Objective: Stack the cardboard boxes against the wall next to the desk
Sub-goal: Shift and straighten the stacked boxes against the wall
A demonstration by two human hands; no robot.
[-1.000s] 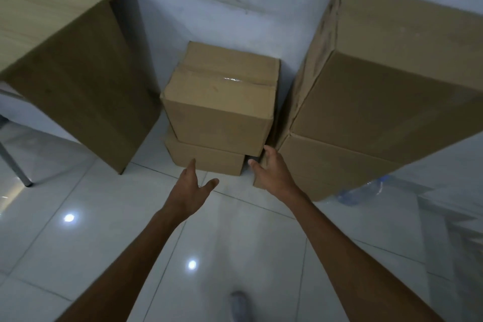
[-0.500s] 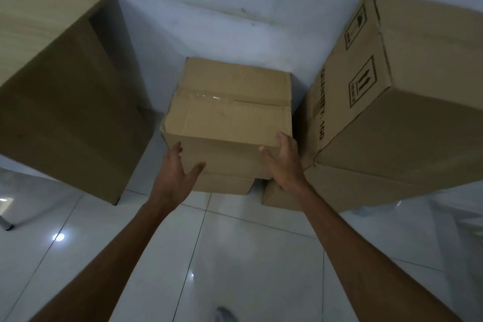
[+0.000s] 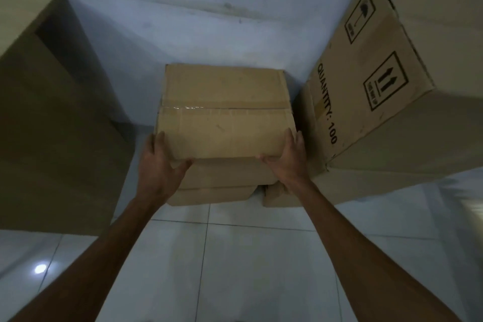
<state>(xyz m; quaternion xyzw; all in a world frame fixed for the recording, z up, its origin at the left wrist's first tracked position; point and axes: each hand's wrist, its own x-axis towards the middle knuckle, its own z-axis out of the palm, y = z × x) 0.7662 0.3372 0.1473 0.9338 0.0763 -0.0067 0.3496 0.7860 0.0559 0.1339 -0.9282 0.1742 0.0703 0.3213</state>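
A small taped cardboard box (image 3: 224, 112) sits on a flatter cardboard box (image 3: 211, 195) against the white wall, between the desk and a tall stack. My left hand (image 3: 159, 165) grips its near left corner, thumb on the front face. My right hand (image 3: 286, 162) grips its near right corner, thumb across the front edge. To the right a large printed cardboard box (image 3: 392, 86) marked "QUANTITY: 100" rests on another box (image 3: 366, 188).
The wooden desk (image 3: 47, 117) with its side panel stands close on the left. The white wall (image 3: 209, 29) runs behind the boxes. Glossy white floor tiles (image 3: 235, 269) lie in front, under my arms.
I have come closer to the boxes. Both hands moved from in front of the lower boxes up to the small top box and now grip its near corners.
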